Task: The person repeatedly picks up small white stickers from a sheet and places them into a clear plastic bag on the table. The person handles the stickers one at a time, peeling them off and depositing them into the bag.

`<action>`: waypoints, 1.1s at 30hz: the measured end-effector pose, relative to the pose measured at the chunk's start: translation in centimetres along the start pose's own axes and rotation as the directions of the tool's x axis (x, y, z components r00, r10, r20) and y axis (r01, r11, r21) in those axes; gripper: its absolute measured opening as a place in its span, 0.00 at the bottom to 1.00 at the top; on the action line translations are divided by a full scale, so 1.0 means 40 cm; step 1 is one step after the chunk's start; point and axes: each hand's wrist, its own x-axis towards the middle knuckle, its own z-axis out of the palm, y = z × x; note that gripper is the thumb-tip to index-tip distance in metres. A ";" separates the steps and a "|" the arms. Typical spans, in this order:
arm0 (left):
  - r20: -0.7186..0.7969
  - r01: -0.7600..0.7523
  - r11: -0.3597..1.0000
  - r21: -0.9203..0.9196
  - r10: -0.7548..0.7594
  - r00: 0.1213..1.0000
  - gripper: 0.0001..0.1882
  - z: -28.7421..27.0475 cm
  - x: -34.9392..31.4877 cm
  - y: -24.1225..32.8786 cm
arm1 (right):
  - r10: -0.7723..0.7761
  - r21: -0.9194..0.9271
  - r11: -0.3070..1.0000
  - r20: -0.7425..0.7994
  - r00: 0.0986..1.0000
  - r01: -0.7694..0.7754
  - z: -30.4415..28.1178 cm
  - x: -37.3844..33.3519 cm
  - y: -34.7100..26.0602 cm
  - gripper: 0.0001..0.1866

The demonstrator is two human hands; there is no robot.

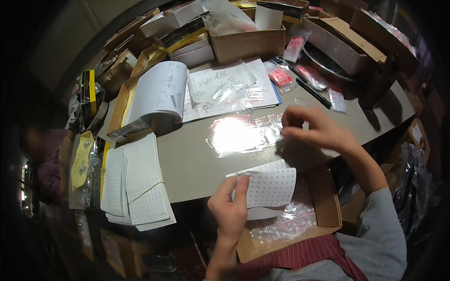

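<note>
My left hand (229,206) pinches a few white label sheets (269,185), printed in rows of small marks, between thumb and fingers above the table's front edge. My right hand (311,129) is at the right end of a spread of small clear plastic bags (234,136), which shine under a bright glare. Its thumb and forefinger are closed together there; whatever is between them is too small to make out. Below the label sheets, an open cardboard box (328,201) holds clear bags with small white round pieces (281,227).
At the left lie stacked label sheets (145,187), one bundle banded. Behind are a curled paper pad (159,93), handwritten papers (220,84), a black pen (313,93) and red-printed bags (281,77). Cardboard boxes (248,44) line the back. Another person (51,161) is at far left.
</note>
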 end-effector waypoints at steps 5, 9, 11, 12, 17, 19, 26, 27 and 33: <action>-0.029 0.018 1.000 0.024 -0.018 0.999 0.14 -0.004 -0.010 -0.006 | -0.198 -0.142 0.961 0.244 0.949 0.237 0.072 -0.068 -0.060 0.17; -0.051 -0.002 0.999 0.040 0.004 0.999 0.16 0.002 -0.010 -0.002 | -0.276 -0.326 0.885 0.208 0.938 0.333 0.106 -0.081 -0.075 0.22; -0.050 -0.013 0.999 0.048 0.015 0.999 0.16 0.006 -0.009 0.002 | -0.279 -0.389 0.861 0.177 0.944 0.328 0.120 -0.091 -0.073 0.24; -0.054 -0.013 0.998 0.054 0.016 0.998 0.16 0.007 -0.010 0.000 | -0.282 -0.416 0.849 0.166 0.945 0.326 0.129 -0.095 -0.073 0.24; -0.052 -0.007 0.997 0.083 0.011 0.999 0.17 0.007 -0.007 0.002 | -0.394 -0.609 0.712 0.063 0.917 0.348 0.168 -0.125 -0.082 0.17; -0.051 0.003 0.995 0.098 0.002 0.999 0.13 0.004 -0.009 0.003 | -0.485 -0.664 0.625 0.081 0.870 0.410 0.170 -0.135 -0.082 0.12; -0.037 0.044 0.993 0.112 -0.040 0.999 0.06 -0.004 -0.007 0.004 | -0.276 -0.228 0.936 0.003 0.961 0.269 0.049 -0.030 -0.059 0.08; -0.032 0.039 0.994 0.102 -0.036 0.999 0.06 -0.002 -0.004 0.008 | -0.135 -0.215 0.966 0.051 0.990 0.142 0.028 0.006 -0.041 0.09; -0.016 0.018 0.996 0.087 -0.017 1.000 0.07 -0.002 -0.002 0.007 | 0.012 -0.404 0.912 0.196 0.981 0.070 0.036 0.126 0.040 0.13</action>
